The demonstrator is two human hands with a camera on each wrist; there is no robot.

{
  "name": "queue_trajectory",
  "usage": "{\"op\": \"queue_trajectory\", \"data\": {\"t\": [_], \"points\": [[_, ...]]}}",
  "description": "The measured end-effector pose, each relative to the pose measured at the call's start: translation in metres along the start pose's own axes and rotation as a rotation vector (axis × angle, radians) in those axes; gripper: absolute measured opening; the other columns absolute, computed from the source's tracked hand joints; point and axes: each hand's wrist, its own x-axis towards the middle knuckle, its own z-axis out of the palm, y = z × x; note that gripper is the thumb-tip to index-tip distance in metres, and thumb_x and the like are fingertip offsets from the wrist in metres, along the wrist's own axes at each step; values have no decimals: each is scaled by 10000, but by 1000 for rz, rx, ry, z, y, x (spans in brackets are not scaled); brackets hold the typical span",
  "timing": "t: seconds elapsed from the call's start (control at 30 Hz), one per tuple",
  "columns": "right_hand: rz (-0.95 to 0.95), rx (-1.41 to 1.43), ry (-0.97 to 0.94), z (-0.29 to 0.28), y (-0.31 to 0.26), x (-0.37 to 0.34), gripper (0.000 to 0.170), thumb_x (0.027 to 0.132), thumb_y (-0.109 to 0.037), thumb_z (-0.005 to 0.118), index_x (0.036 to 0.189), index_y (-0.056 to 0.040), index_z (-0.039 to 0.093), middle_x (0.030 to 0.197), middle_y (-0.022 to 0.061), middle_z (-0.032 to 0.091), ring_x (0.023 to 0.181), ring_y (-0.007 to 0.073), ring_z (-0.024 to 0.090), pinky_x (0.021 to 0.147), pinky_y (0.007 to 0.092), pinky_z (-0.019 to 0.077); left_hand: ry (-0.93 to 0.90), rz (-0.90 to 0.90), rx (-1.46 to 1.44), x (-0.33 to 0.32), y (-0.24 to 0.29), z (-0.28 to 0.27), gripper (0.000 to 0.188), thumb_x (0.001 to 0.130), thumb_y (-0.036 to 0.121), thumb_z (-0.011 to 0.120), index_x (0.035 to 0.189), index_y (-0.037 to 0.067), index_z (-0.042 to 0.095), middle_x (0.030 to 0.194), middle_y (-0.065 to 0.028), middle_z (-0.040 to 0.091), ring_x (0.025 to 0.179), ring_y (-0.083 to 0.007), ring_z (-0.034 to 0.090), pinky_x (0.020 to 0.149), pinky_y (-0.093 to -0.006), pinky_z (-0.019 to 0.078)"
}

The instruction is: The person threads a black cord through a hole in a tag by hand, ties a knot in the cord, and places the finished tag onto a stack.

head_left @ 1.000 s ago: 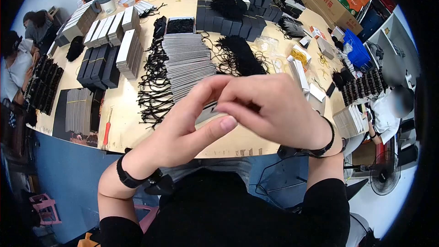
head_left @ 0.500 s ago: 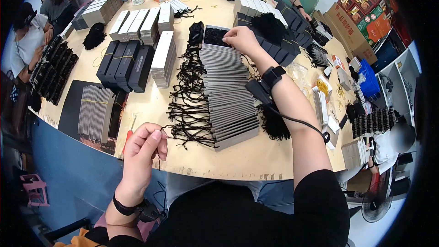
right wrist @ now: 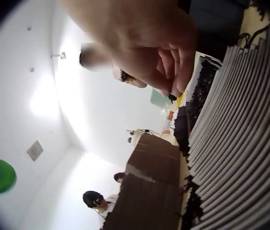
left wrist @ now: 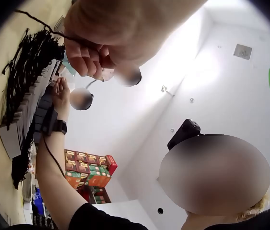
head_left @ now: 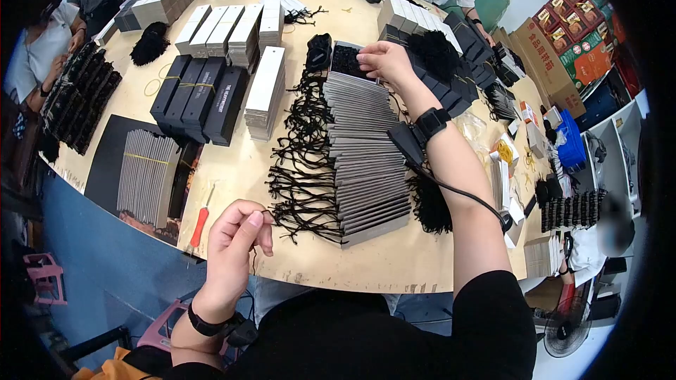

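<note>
My left hand (head_left: 236,246) is near the table's front edge, pinching a thin black cord (left wrist: 41,22) between thumb and fingers; one end hangs below the hand in the head view. My right hand (head_left: 389,65) reaches to the far end of the row, over a small box of tiny black pieces (head_left: 346,60). In the right wrist view its fingertips pinch a small black piece (right wrist: 172,97) beside that box. Between my hands a long row of grey-edged cards (head_left: 366,148) leans on the table, with knotted black cords (head_left: 303,176) trailing from its left side.
Black boxes (head_left: 218,105) and white-topped card stacks (head_left: 265,95) stand to the left, near a red-handled awl (head_left: 201,224). A banded card bundle (head_left: 146,177) lies at the left edge. Black bundles and more boxes stand behind my right arm. Other people sit around the table (head_left: 380,267).
My hands were together above the near table edge. They have parted: the right moved forward to the box of black pieces, the left moved left with the cord. The head view has shifted too.
</note>
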Motion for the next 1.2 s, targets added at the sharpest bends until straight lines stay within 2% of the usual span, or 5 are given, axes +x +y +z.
{"op": "queue_trajectory", "data": {"t": [0.27,0.57,0.87,1.1,1.2], "points": [[-86,650,-139,2,-50,-141,144,789,-35,610,917,-22,548,854,85,617,775,152,620,678,223,519,-40,-72,-54,5,3,20,151,899,136,445,907,13,531,536,85,337,459,0,250,430,-172,181],[-34,814,-328,22,-46,-275,287,826,-38,552,1109,1,521,881,40,563,797,112,577,711,224,490,-231,-20,-63,-19,-14,37,133,887,115,454,929,21,539,694,31,506,492,7,296,439,-158,209],[-24,903,-366,50,-16,-313,247,881,-73,457,1104,-12,544,1019,36,581,846,79,535,768,220,437,-173,30,213,-42,-26,55,166,885,154,510,898,17,604,576,93,417,493,9,288,441,-161,216],[-326,414,10,68,-8,-322,160,837,-52,526,963,3,609,865,61,582,798,118,555,696,229,460,-82,150,383,-45,-34,58,130,874,114,525,889,6,595,636,71,484,543,15,334,468,-151,239],[-349,270,-28,59,-13,-322,132,813,-45,546,910,0,623,807,78,559,770,141,558,642,237,457,-90,194,433,-45,-35,58,142,881,115,512,890,-5,587,663,54,500,572,1,358,494,-156,272]]}}
